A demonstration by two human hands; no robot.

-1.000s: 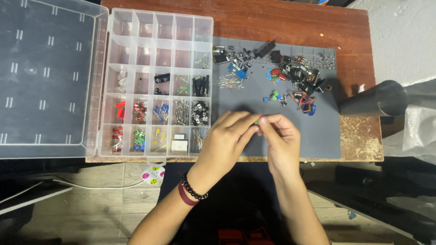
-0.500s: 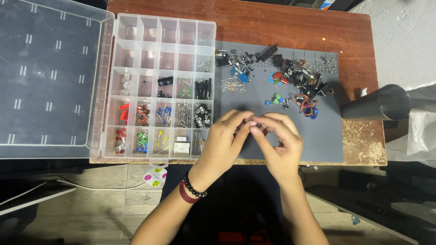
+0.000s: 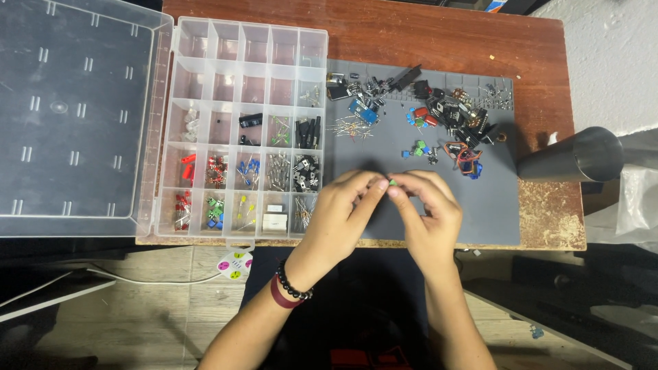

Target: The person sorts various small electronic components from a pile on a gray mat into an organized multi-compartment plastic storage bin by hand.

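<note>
Near the front edge of the grey mat, the left hand and right hand pinch shut on a tiny green part, maybe an LED: light, easily bent, best held by its body

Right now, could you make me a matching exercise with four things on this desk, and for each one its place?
Things:
1. clear organizer box
2. pile of loose components
3. dark cylinder
4. small green part

Places:
A. lying on its side at the right edge of the table
B. between the fingertips of the left hand and the right hand
C. on the far part of the grey mat
D. left of the mat, with its lid opened flat

Pairs: 1-D, 2-C, 3-A, 4-B
</note>
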